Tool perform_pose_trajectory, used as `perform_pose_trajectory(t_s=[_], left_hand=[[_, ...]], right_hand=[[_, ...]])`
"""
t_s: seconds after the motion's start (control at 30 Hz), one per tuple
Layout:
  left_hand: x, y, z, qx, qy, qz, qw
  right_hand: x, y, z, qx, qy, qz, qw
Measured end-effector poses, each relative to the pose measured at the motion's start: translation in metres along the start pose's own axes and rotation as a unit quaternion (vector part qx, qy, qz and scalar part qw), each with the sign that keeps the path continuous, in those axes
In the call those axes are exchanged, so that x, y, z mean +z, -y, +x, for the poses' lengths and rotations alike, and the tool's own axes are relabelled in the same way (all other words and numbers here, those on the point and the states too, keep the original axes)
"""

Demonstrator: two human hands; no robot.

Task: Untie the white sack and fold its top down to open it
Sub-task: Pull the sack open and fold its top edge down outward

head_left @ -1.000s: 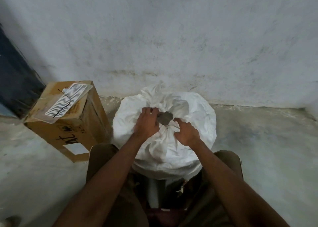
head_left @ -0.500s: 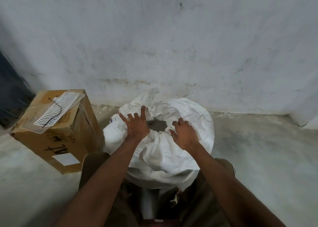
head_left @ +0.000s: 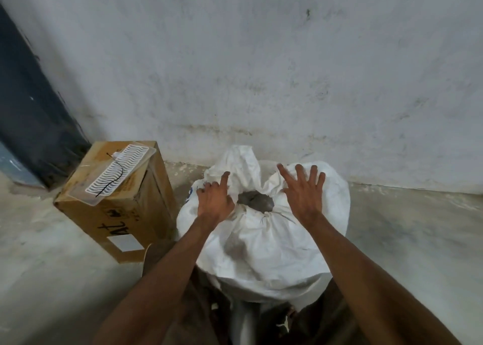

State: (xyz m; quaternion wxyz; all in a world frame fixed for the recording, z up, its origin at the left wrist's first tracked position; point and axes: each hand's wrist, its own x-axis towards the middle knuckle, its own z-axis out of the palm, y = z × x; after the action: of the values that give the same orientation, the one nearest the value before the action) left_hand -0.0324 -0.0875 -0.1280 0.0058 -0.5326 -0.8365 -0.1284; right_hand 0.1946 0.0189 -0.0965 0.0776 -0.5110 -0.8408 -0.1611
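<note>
— Where is the white sack (head_left: 264,242) found?

— At 6 o'clock, between the knees, its mouth parted on a dark opening (head_left: 254,201).

— And the hands?

— The right hand (head_left: 303,195) is spread flat on the rim at 1 o'clock; the left hand (head_left: 214,201) is partly curled, forefinger extended, at 11 o'clock.

— Any writing?

— "AL" is marked, inverted, on the cardboard box (head_left: 117,214) at 9 o'clock.

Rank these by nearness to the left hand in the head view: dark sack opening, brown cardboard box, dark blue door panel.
From the left hand:
1. Dark sack opening, just to its right.
2. Brown cardboard box, on the floor to its left.
3. Dark blue door panel, far left against the wall.
</note>
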Motion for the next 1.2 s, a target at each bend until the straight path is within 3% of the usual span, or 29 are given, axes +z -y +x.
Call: perform_pose_trajectory(t_s=[0.1, 0.23, 0.33, 0.47, 0.6, 0.7, 0.83, 0.93, 1.2], left_hand=[[0.002, -0.008, 0.003, -0.004, 0.006, 0.033, 0.999], [0.003, -0.034, 0.010, 0.069, -0.070, 0.034, 0.995], [0.004, -0.048, 0.020, 0.032, -0.043, 0.020, 0.998], [0.004, -0.038, 0.026, 0.030, 0.056, 0.064, 0.996], [-0.003, -0.013, 0.030, 0.055, 0.067, 0.050, 0.995], [-0.012, 0.008, 0.028, 0.108, 0.004, -0.022, 0.994], [-0.032, 0.040, 0.036, 0.058, 0.116, -0.058, 0.990], [-0.047, 0.050, 0.039, 0.015, 0.129, -0.069, 0.989], [-0.053, 0.036, 0.035, 0.008, 0.090, 0.041, 0.995]], right_hand=[[0.006, -0.003, 0.002, -0.014, -0.032, 0.010, 0.999], [0.007, -0.007, 0.006, -0.031, -0.074, 0.083, 0.993], [0.007, -0.024, 0.011, -0.045, -0.087, 0.114, 0.989], [-0.004, -0.054, 0.010, -0.040, -0.031, 0.180, 0.982], [-0.017, -0.073, 0.002, -0.033, -0.044, 0.157, 0.986], [-0.025, -0.078, 0.000, -0.014, -0.016, 0.151, 0.988], [-0.033, -0.083, 0.003, 0.050, 0.059, 0.158, 0.984], [-0.039, -0.083, 0.005, 0.083, 0.089, 0.170, 0.978], [-0.050, -0.058, 0.015, -0.007, 0.109, 0.064, 0.992]])
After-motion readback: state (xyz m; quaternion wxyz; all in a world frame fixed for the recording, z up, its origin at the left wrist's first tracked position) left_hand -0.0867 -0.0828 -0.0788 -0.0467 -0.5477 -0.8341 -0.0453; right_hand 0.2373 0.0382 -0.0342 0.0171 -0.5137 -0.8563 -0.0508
